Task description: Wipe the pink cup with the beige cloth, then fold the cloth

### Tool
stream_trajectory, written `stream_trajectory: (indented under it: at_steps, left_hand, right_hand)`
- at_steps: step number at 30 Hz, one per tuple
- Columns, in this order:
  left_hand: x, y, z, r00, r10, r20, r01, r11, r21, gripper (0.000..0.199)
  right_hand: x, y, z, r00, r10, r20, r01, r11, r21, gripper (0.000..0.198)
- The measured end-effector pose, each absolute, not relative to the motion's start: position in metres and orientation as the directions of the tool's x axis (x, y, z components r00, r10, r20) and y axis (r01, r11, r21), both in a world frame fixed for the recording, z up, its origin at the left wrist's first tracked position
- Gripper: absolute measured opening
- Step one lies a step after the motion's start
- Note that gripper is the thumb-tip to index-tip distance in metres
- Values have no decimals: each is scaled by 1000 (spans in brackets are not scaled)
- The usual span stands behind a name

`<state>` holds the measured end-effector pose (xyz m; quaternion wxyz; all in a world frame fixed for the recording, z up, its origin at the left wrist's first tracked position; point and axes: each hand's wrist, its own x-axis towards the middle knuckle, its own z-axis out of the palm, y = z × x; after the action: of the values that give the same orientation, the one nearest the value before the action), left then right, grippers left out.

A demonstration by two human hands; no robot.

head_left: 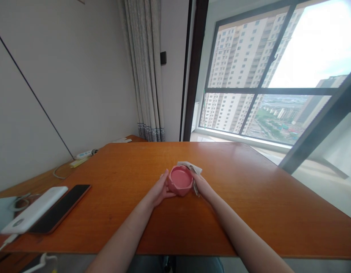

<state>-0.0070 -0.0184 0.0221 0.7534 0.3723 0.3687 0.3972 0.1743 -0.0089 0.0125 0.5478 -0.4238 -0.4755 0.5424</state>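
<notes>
A small pink faceted bowl (181, 178), perhaps an ashtray, is held between my hands above the middle of the wooden table. My left hand (161, 190) grips its left side, thumb near the rim and fingers curled underneath. On the other side, my right hand (202, 185) is closed on a pale grey-white cloth (195, 168) pressed against the bowl's right wall. Part of the cloth sticks out behind the bowl, and a fold hangs below my right fingers. The right fingertips are mostly hidden by the cloth.
On the left of the wooden table (121, 227) lie a white power bank (38, 208) with a cable and a dark phone (61, 208). A power strip (85, 154) sits by the wall. Behind the table are a curtain (147, 76) and a large window (257, 91).
</notes>
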Motion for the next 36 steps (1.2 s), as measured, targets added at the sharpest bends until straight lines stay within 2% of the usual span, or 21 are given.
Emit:
stream_trajectory:
  at_steps: [3,5,9,13,17,19,28,33,36]
  left_hand:
    - [-8,-21,21,436,859,-269,-237,398,886,51]
    - [-5,-22,20,401,881,-250,-245,366,898,48]
    - [1,-20,17,343,913,-220,-350,342,872,44]
    - [2,-15,14,227,960,-161,-468,252,847,43]
    - [1,-13,16,82,980,-183,-543,198,816,43]
    - [1,-13,16,61,983,-172,-537,178,824,44]
    - [1,-12,6,257,959,-121,-484,236,843,46]
    - [-5,-17,15,392,900,-189,-364,341,867,46]
    - [-3,-18,16,419,893,-162,-384,336,860,44]
  right_hand:
    - [175,-12,15,-100,995,22,-154,7,-988,46]
    - [173,-10,11,-103,994,-23,-218,-45,-975,46]
    - [168,-8,4,-95,982,-162,-440,-187,-878,44]
    - [164,-11,7,-126,977,-172,-485,-212,-848,33]
    - [158,-18,12,-209,954,-217,-544,-298,-785,24]
    - [154,-21,12,-232,950,-207,-561,-305,-770,24]
    - [158,-11,8,-43,985,-166,-636,-155,-756,27]
    - [167,-5,3,-69,982,-176,-599,-182,-780,26]
    - [168,-4,0,-26,974,-223,-623,-191,-758,22]
